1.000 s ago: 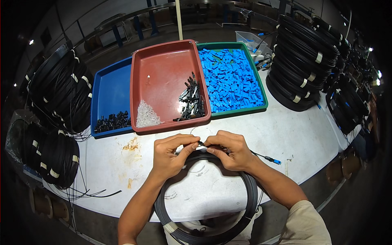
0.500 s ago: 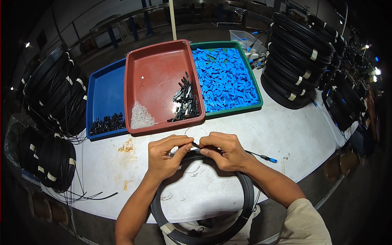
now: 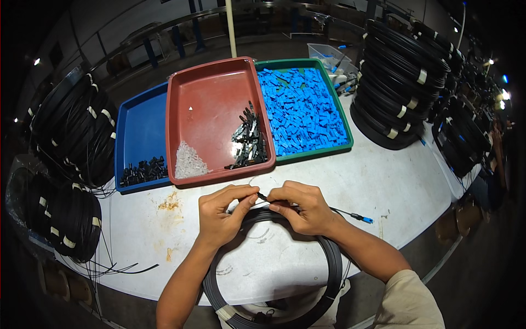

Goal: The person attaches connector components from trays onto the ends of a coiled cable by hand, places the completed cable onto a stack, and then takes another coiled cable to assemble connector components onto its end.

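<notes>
Between my two hands is a small black connector part (image 3: 262,197) on a cable end, partly covered by fingers. My left hand (image 3: 226,213) pinches its left end with thumb and forefinger. From the right, my right hand (image 3: 300,207) is closed on the cable side of the same piece, thumb against forefinger. Just under both hands lies a coil of black cable (image 3: 335,263), bound with pale tape and hanging over the table's front edge toward me. Out past my right wrist runs a cable end with a blue-tipped connector (image 3: 361,218).
Behind my hands stand a blue tray (image 3: 141,123) of small black parts, a red tray (image 3: 205,90) with clear pieces and black connector bodies, and a green tray (image 3: 341,149) of blue housings. Cable coils stack at left (image 3: 71,131) and right (image 3: 402,82). The white table (image 3: 405,186) has brown stains.
The view has tilted slightly, so trays and coil sit a little lower. Both hands keep their pinch on the small black part, with hardly any finger movement.
</notes>
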`<state>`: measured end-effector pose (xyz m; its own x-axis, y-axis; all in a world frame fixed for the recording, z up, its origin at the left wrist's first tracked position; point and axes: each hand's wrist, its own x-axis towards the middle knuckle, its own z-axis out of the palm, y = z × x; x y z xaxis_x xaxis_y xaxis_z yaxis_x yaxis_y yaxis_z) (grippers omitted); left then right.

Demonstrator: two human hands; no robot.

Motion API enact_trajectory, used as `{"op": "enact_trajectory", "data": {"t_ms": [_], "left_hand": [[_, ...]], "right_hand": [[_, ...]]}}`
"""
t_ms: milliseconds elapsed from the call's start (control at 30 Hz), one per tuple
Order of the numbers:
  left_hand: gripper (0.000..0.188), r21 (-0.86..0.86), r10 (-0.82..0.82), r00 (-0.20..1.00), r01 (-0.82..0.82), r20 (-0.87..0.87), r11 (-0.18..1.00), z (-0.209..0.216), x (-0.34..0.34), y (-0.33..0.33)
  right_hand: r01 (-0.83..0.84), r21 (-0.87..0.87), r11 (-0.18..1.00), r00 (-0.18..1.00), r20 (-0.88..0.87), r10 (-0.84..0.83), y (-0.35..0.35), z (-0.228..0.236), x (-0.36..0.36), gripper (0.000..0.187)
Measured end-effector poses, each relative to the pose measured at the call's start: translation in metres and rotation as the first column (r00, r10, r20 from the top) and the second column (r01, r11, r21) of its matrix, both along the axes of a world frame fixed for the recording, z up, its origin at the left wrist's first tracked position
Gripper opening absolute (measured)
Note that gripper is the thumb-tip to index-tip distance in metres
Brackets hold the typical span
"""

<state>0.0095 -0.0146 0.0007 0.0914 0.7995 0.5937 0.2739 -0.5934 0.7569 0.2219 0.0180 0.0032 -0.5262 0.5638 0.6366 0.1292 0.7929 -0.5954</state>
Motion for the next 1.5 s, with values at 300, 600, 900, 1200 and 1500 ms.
{"op": "enact_trajectory", "data": {"t_ms": [300,600,900,1200,1500], "left_hand": [[0.015,-0.027,0.029,0.999,-0.029,0.016,0.999,0.002,0.000,-0.001],[0.033,-0.155,0.058,0.994,-0.044,0.089,0.987,0.001,0.000,0.002],[0.014,-0.028,0.128,0.991,-0.130,-0.039,0.991,-0.004,-0.006,0.003],[0.033,-0.043,0.091,0.996,-0.091,-0.016,0.995,0.000,-0.003,-0.002],[0.062,-0.084,-0.046,0.991,0.056,0.125,0.995,-0.006,-0.005,0.002]], "right_hand": [[0.000,-0.027,1.000,1.000,-0.015,0.000,-0.001,0.001,-0.001,0.023],[0.130,-0.040,0.991,0.990,-0.053,-0.132,-0.005,0.004,0.002,0.027],[0.323,-0.090,0.942,0.939,-0.097,-0.331,0.007,-0.001,0.003,0.015],[0.300,-0.097,0.949,0.947,-0.092,-0.308,0.005,-0.004,0.002,0.017],[0.256,-0.049,0.965,0.958,-0.123,-0.260,0.005,-0.004,0.002,0.021]]}}
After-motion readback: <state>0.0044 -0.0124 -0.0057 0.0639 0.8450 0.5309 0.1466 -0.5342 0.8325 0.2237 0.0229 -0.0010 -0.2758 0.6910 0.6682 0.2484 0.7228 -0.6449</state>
